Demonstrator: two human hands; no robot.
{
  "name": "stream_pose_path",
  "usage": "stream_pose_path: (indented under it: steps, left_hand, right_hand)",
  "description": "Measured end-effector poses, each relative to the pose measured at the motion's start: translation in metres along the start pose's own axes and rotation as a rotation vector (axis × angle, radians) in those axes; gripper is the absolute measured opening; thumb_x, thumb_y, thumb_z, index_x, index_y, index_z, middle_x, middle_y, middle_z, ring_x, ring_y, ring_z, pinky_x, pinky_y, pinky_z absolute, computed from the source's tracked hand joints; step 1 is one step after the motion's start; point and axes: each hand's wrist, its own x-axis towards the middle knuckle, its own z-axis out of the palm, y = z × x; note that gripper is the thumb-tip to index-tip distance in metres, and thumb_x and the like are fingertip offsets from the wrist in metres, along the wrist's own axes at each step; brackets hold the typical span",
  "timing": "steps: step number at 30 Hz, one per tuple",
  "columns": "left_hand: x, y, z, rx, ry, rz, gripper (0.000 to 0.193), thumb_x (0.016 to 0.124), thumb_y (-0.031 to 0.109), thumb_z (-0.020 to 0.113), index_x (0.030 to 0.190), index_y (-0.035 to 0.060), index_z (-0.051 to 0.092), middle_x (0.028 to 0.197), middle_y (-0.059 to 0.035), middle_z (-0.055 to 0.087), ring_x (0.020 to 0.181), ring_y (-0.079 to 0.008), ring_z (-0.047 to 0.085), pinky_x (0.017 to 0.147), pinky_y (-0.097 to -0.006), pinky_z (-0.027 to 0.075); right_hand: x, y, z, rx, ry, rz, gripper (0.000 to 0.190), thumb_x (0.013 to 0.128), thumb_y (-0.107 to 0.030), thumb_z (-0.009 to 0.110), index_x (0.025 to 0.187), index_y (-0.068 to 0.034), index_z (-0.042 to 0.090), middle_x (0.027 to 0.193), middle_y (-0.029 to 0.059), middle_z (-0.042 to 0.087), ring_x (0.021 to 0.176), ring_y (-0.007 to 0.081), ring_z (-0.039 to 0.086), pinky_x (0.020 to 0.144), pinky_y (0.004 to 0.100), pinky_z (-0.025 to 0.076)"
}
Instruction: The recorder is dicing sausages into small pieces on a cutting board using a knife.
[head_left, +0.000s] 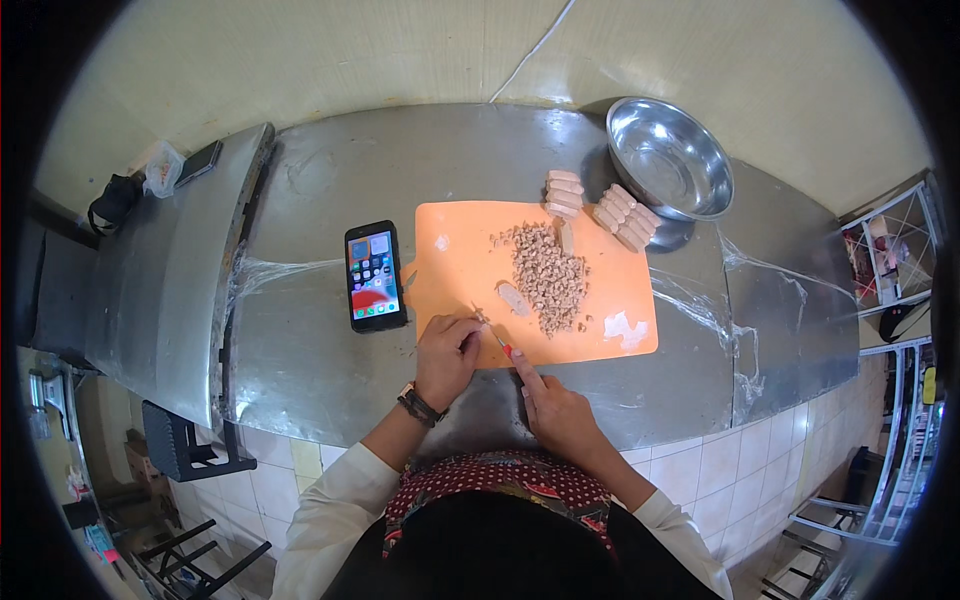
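Note:
My right hand (559, 409) grips a small knife (505, 348) by its red handle, the index finger stretched along it. Its narrow blade points up and left, towards the fingertips of my left hand (448, 352). Those fingers are curled at the near edge of an orange cutting board (465, 262), around a small piece of sausage (481, 320) that they mostly hide. Just beyond lies a pale, flattened sausage piece (514, 298). To its right spreads a heap of diced sausage (551, 277), with a single whole sausage (567, 238) at its top.
Two stacks of sausages, one upright (564, 193) and one slanted (627, 217), lie along the board's far right edge. Behind them a steel bowl (671, 161) sits tilted. A lit smartphone (374, 276) lies left of the board on the steel table (315, 390). Plastic wrap (281, 268) crosses the tabletop.

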Motion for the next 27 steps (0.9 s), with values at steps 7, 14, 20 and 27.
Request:
stream_pose_path:
  steps: [7, 14, 20, 27]
  left_hand:
    - [0.004, 0.005, 0.001, 0.157, -0.009, 0.104, 0.008, 0.077, 0.004, 0.064, 0.085, 0.0039, 0.064, 0.086, -0.0098, 0.065, 0.078, -0.0287, 0.058, 0.071, -0.0381, 0.048]
    - [-0.001, 0.001, 0.0, 0.136, 0.012, 0.081, 0.007, 0.077, 0.005, 0.064, 0.083, 0.0037, 0.063, 0.086, -0.0095, 0.064, 0.079, -0.0289, 0.057, 0.071, -0.038, 0.048]
    - [0.003, 0.001, 0.001, 0.104, -0.03, 0.045, 0.006, 0.076, 0.005, 0.065, 0.081, 0.0034, 0.062, 0.084, -0.0099, 0.064, 0.079, -0.0294, 0.057, 0.071, -0.0381, 0.048]
    - [0.0, -0.001, 0.001, 0.097, 0.02, 0.035, 0.005, 0.075, 0.005, 0.066, 0.078, 0.0035, 0.062, 0.079, -0.0104, 0.063, 0.078, -0.0304, 0.057, 0.07, -0.0391, 0.047]
  right_hand:
    - [0.002, 0.005, 0.001, -0.015, 0.001, -0.022, 0.055, 0.091, -0.015, 0.048, 0.143, -0.014, 0.031, 0.08, 0.018, 0.059, 0.061, 0.0376, 0.06, 0.055, 0.046, 0.051]
    - [-0.019, 0.001, -0.009, 0.086, -0.031, 0.07, 0.055, 0.089, -0.013, 0.049, 0.142, -0.014, 0.033, 0.081, 0.0181, 0.059, 0.065, 0.0377, 0.061, 0.059, 0.0465, 0.052]
    - [-0.001, 0.002, 0.003, -0.003, -0.05, 0.014, 0.057, 0.089, -0.012, 0.049, 0.143, -0.015, 0.032, 0.085, 0.0187, 0.06, 0.067, 0.038, 0.062, 0.06, 0.0462, 0.052]
    - [-0.019, -0.004, -0.007, 0.012, -0.133, 0.082, 0.057, 0.09, -0.011, 0.048, 0.143, -0.014, 0.03, 0.086, 0.0198, 0.061, 0.067, 0.0404, 0.061, 0.06, 0.0477, 0.052]
